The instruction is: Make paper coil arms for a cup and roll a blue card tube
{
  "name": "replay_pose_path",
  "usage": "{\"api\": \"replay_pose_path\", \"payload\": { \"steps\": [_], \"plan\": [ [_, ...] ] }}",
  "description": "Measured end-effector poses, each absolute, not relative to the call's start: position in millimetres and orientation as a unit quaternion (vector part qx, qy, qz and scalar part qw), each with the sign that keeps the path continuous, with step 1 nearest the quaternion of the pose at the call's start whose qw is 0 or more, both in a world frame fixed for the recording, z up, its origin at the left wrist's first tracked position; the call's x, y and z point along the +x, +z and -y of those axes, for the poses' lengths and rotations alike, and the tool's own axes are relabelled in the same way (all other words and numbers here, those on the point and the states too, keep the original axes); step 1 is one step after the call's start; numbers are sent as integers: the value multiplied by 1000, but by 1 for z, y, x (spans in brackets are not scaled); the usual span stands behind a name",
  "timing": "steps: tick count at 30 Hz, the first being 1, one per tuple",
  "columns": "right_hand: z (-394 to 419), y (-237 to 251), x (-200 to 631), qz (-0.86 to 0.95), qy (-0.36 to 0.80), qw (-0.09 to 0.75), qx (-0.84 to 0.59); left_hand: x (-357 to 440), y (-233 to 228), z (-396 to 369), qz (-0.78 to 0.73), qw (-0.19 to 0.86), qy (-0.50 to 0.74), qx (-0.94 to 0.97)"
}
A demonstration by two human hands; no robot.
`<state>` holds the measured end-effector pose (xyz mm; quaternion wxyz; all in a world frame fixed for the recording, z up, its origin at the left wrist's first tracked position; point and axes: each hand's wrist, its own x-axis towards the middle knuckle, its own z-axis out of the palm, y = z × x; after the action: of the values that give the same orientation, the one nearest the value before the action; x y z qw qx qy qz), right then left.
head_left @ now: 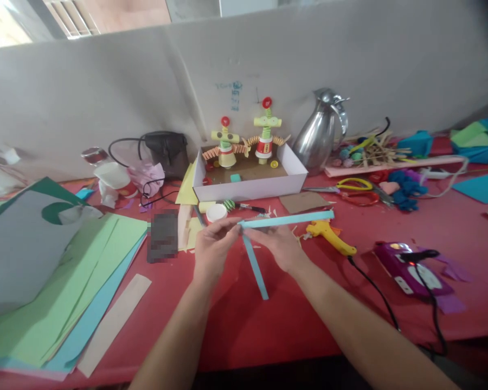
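Note:
Two light-blue paper strips meet at one end between my hands, above the red table. One paper strip (296,219) stretches out to the right; the other strip (256,268) slants down toward me. My left hand (212,246) pinches the joined end between thumb and fingers. Close beside it, my right hand (280,245) has its fingers closed on the strips just right of the joint. Exactly how the ends overlap is hidden by my fingertips. A yellow glue gun (333,238) lies right of my right hand, its black cord running toward me.
Ahead stands a white box (250,189) with two paper-cup figures (265,147). A steel jug (319,132) is behind it. Coloured paper sheets (101,260) lie left, a purple device (415,271) right. Yellow-handled scissors (354,184) rest on the red table (309,336).

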<state>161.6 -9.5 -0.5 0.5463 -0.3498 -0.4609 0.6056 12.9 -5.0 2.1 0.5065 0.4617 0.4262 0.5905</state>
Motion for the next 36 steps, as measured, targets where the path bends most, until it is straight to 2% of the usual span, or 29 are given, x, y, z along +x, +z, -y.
{"api": "replay_pose_path", "payload": {
  "steps": [7,15,24,29,32,36],
  "plan": [
    [12,-5,157,475,537,601,-354,14,3,10,-405,431,605,533],
    [15,-3,160,502,491,616,-357,12,0,7,-367,504,602,499],
    [13,-3,155,435,560,574,-409,14,2,7,-393,603,584,375],
    [17,-1,153,436,544,582,-419,14,1,3,-400,622,598,309],
    [18,-3,155,480,467,613,-420,12,0,0,-388,635,603,288],
    [14,-8,165,651,245,601,-394,7,1,-3,-388,661,588,260]
  ]
}}
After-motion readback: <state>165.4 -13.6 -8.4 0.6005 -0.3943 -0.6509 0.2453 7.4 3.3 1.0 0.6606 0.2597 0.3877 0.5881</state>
